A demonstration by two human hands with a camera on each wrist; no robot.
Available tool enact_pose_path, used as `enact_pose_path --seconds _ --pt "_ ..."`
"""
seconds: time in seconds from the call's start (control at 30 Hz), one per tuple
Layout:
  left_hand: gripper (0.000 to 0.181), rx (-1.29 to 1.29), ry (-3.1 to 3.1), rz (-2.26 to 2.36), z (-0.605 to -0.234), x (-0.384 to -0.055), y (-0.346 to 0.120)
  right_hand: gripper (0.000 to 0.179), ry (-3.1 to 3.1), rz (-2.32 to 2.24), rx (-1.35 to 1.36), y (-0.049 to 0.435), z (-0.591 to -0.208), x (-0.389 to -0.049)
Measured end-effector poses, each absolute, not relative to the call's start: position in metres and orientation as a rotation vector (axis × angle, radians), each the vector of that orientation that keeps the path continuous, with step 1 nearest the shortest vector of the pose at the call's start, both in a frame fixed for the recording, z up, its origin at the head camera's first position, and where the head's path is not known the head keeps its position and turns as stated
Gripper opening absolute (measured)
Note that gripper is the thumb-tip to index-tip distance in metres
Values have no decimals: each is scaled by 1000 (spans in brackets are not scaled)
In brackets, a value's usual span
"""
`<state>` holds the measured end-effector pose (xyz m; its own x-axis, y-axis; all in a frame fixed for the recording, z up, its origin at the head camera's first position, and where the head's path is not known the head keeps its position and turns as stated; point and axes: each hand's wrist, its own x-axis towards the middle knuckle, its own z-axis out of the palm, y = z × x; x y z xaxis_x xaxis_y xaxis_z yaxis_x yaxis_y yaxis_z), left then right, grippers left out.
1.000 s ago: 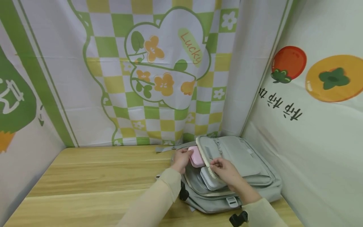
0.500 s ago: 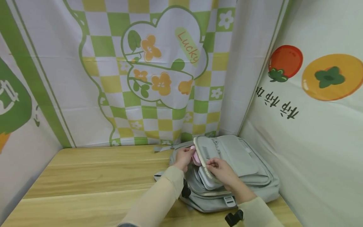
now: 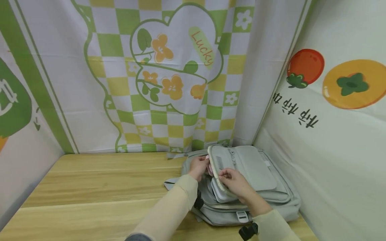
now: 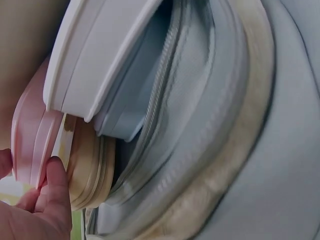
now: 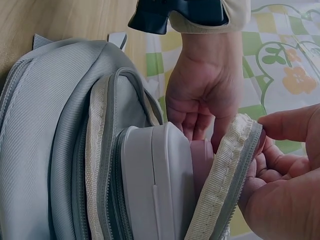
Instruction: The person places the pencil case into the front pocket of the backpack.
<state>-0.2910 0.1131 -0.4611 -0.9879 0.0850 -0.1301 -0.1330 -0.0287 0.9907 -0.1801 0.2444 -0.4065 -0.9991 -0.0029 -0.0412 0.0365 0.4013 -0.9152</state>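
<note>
A grey backpack (image 3: 256, 167) lies on the table with its front pocket unzipped. My left hand (image 3: 197, 168) pinches the end of a pink case (image 4: 32, 135), most of which is under the pocket flap in the head view. With thumb and fingers my right hand (image 3: 236, 182) holds the flap's cream-trimmed zipper edge (image 5: 227, 167) away from the bag. Between flap and bag a white case (image 5: 155, 185) is tucked in beside the pink one. The left wrist view also shows a tan zipped case (image 4: 90, 167) and a bluish-grey case (image 4: 132, 102) in the opening.
The wooden table (image 3: 99, 187) extends to the left of the backpack. A checkered cloth (image 3: 169, 130) hangs behind it, and a printed fabric wall (image 3: 325, 160) stands close on the right. A grey strap (image 3: 176, 155) lies at the bag's back left.
The pink case has gone deeper under the flap, pushed rightward by my left hand, so less of it shows. My right hand keeps hold of the flap edge.
</note>
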Motion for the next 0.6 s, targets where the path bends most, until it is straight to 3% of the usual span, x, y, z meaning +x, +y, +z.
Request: enact_pose_path --seconds 0.6 --pt "24 44 2009 2204 -465 -289 108 8 2637 -1595 -45 237 -406 -177"
